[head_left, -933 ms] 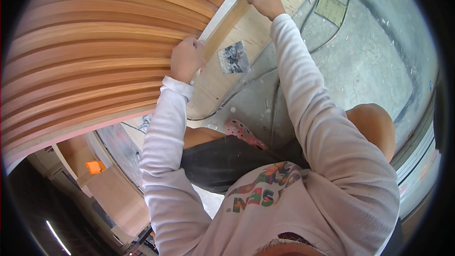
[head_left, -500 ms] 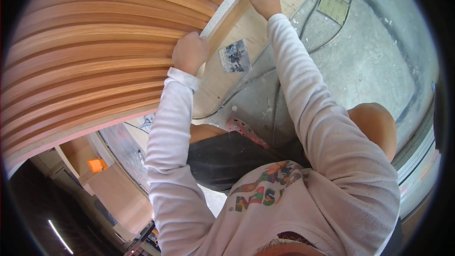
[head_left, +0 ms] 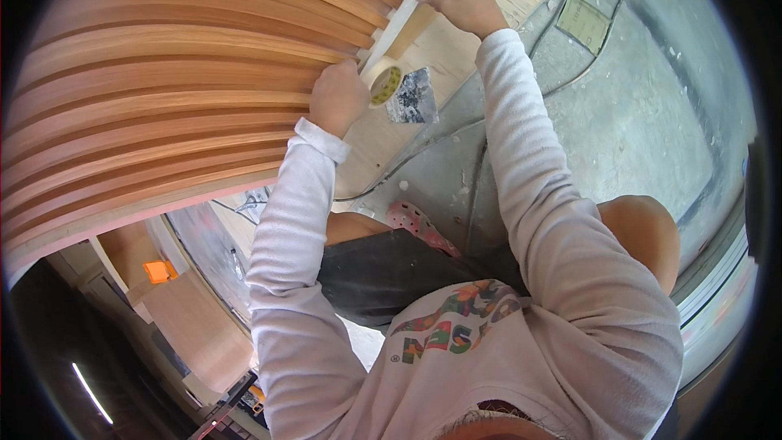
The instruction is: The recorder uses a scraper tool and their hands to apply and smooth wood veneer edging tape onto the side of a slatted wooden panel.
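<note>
A pale strip of tape [head_left: 397,28] stretches between my two hands along the end of a ribbed wooden panel [head_left: 187,65]. My right hand [head_left: 464,4] pinches the strip's far end between thumb and fingers, by the panel's upper corner. Closed at the near end is my left hand [head_left: 338,99], its back to me, with the tape roll [head_left: 389,85] at its fingers. The roll's yellowish inner ring shows. Small pale patches dot the panel edge beside the strip. The left fingertips are mostly hidden.
Beside the roll, a smeared grey-white square plate [head_left: 415,99] lies on a light plywood board [head_left: 366,151]. A cable [head_left: 574,80] loops over the grey floor around a greenish flat piece [head_left: 584,23]. A pink clog [head_left: 419,226] is below; an orange object [head_left: 159,271] sits lower left.
The tape roll has swung into view beside my left hand. The strip looks narrower, turned more edge-on. Both hands have shifted slightly right in the picture.
</note>
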A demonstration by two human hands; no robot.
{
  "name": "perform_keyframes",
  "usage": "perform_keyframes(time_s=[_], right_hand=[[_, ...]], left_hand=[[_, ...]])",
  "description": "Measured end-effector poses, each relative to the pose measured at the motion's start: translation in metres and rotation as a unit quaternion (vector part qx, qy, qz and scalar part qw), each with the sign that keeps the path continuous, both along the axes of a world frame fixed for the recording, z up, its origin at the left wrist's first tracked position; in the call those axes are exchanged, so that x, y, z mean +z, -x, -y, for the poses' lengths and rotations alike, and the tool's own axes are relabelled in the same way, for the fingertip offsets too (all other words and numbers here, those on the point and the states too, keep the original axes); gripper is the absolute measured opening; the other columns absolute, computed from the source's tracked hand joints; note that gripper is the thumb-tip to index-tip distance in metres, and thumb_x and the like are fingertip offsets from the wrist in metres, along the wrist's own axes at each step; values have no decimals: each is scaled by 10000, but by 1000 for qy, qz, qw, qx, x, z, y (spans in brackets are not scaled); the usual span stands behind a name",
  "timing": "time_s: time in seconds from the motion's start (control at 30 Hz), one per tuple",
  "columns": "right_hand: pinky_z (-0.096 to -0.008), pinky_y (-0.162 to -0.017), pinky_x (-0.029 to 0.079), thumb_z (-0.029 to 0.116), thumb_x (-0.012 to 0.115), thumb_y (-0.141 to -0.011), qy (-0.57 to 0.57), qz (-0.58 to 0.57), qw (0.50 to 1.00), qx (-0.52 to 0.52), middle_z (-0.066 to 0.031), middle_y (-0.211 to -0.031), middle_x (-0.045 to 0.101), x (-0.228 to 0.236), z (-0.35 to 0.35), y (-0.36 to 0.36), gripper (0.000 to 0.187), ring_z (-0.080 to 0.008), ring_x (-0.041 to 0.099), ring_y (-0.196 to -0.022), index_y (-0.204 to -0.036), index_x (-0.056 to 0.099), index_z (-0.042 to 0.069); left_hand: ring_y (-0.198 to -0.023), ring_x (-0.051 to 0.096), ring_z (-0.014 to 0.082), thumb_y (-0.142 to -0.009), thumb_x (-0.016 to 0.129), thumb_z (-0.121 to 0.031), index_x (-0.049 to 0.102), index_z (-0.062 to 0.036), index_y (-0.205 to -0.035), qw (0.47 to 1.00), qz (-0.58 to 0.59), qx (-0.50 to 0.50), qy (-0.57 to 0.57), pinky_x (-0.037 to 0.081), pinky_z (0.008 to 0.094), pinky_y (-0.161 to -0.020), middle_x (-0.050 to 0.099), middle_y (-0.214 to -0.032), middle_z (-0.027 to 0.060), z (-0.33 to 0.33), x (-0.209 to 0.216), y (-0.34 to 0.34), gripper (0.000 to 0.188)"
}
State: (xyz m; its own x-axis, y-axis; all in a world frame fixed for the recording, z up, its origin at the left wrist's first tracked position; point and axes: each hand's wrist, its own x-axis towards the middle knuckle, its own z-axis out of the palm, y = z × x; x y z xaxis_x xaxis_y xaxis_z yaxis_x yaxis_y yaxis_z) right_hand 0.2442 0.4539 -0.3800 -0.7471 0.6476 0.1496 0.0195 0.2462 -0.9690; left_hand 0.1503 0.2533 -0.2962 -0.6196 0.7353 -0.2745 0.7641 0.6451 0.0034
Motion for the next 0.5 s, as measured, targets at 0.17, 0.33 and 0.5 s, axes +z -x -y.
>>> perform_keyframes(time_s=[0.17,0.33,0.5], right_hand=[[-234,-599,468,145,666,-806,132,-8,990,58,2,-739,635,-16,-15,-18,160,-79,559,-656,-920,672,34],[-238,-629,467,137,668,-807,109,-26,990,90,-1,-754,638,4,-21,-27,137,-77,558,-674,-902,673,37],[-237,-676,465,134,682,-798,38,-27,997,69,-3,-783,649,4,-17,-17,147,-70,560,-707,-902,669,31]], left_hand=[[-741,614,354,-679,626,-149,597,3,-780,988,74,79,-111,484,401,-675,622,-793,225,2,2,0,185],[-685,611,329,-675,632,-163,619,13,-748,948,171,108,-246,481,356,-644,623,-741,199,19,-1,1,191],[-683,627,247,-670,634,-203,627,34,-804,967,224,108,-58,474,331,-628,633,-742,178,26,-5,6,273]])
